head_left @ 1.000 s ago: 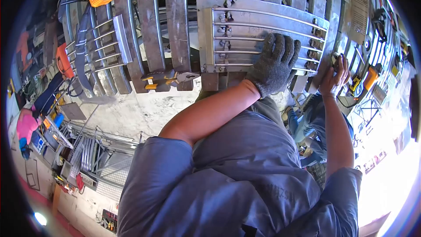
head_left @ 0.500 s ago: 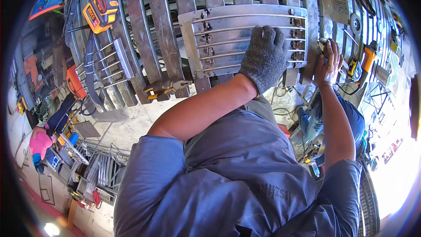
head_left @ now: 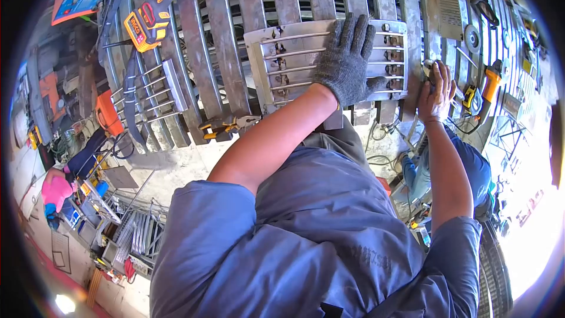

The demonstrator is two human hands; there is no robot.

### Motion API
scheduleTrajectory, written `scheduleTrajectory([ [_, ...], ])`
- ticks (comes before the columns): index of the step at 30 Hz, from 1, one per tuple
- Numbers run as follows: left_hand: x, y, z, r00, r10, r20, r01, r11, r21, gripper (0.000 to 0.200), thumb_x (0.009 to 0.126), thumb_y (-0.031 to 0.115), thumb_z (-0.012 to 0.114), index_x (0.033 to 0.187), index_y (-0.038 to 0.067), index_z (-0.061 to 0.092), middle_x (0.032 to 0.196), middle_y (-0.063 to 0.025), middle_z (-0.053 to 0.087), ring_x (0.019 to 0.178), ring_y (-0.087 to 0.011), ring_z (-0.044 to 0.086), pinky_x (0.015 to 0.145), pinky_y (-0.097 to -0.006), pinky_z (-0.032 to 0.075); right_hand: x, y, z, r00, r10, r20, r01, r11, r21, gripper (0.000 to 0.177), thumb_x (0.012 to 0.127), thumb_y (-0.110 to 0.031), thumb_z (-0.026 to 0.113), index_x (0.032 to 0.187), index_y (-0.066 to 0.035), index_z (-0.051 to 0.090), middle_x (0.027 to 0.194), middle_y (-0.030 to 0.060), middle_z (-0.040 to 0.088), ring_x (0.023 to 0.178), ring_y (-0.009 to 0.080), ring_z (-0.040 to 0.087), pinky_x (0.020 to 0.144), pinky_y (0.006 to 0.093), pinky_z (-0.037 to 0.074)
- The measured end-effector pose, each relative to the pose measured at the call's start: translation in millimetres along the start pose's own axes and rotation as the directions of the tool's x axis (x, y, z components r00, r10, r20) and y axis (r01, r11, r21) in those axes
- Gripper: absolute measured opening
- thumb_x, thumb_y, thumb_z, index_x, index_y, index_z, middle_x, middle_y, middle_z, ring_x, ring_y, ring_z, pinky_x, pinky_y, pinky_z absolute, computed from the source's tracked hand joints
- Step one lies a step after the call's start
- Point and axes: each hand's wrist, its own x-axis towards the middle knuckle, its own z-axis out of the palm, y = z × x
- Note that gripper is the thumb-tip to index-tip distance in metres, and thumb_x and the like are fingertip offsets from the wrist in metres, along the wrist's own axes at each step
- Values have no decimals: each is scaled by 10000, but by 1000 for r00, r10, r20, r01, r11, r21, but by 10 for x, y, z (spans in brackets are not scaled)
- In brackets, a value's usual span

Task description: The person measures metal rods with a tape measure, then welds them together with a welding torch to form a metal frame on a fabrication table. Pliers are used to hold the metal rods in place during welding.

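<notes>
Faint print on the blue shirt (head_left: 371,256), too blurred to read. Left arm stretched forward, gloved left hand (head_left: 347,62) flat, fingers spread, on the metal grille (head_left: 276,65) atop the slatted bench (head_left: 212,41). Bare right hand (head_left: 435,91) just beside the grille, clenched on a small dark object (head_left: 429,69). Farther off, a yellow tool (head_left: 144,23), label illegible.

Bright daylight, strong fisheye with black vignette corners and bent lines at edges. Blown-out glare lower right; small flare spot lower left. Centre fairly sharp, rim soft, faint colour fringing.
</notes>
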Motion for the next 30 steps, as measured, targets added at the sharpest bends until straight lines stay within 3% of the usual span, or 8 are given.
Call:
scheduleTrajectory([
  [12,-55,12,-40,1000,-15,-2,15,998,53,1112,1015,766,552,1744,-46,333,1837,-306,244,1718,-488,185,1381,-647,103,14,-26,26,998,-25,-60,28,998,51,574,1082,-292,548,1643,-173,559,1697,94,566,1613,313,472,1310,570,242],
  [13,-88,-2,-43,993,24,-112,-18,999,47,1084,999,732,599,1732,-32,367,1803,-298,320,1668,-497,281,1369,-650,156,12,-22,44,997,-33,-75,37,998,51,572,1086,-304,545,1643,-175,560,1693,95,570,1610,312,476,1309,571,244],
  [16,-163,54,-139,998,43,-49,-41,998,37,1059,964,697,657,1701,-26,420,1742,-278,411,1551,-469,417,1329,-649,248,18,-5,69,995,-37,-89,42,997,63,565,1098,-348,545,1639,-184,562,1686,81,577,1609,305,477,1311,573,243],
  [17,-213,74,-180,999,26,46,-23,998,-64,1033,970,620,674,1720,-23,373,1645,-264,472,1479,-454,451,1271,-689,309,9,7,76,996,-32,-86,38,997,67,566,1094,-349,558,1637,-189,558,1688,70,572,1615,300,467,1315,567,239],
  [21,-284,200,-214,995,-45,84,18,952,306,1218,821,685,809,1715,-10,360,1446,-215,509,1335,-404,466,1233,-642,343,-35,28,83,999,-12,-52,16,997,72,568,1084,-351,578,1628,-193,557,1688,68,567,1622,303,454,1322,573,228],
  [24,-240,241,-324,988,-61,144,33,981,192,1205,811,658,833,1698,-21,381,1463,-221,506,1345,-402,458,1227,-631,351,-16,30,65,999,11,-43,-9,998,64,587,1059,-325,602,1629,-197,546,1693,64,562,1633,311,438,1327,579,224],
  [28,-143,338,-459,969,-97,227,36,965,259,1229,777,634,868,1684,-43,391,1451,-218,533,1325,-403,493,1193,-615,381,-22,8,58,998,54,-12,-53,998,46,591,1043,-273,627,1623,-201,548,1715,24,536,1656,286,402,1335,586,215],
  [30,-79,386,-471,955,-113,276,23,951,310,1121,802,483,863,1654,-83,406,1454,-239,544,1326,-409,521,1156,-604,425,-32,-8,46,998,62,-20,-61,997,56,586,1038,-260,629,1616,-200,553,1718,22,526,1659,275,396,1337,581,221],
])
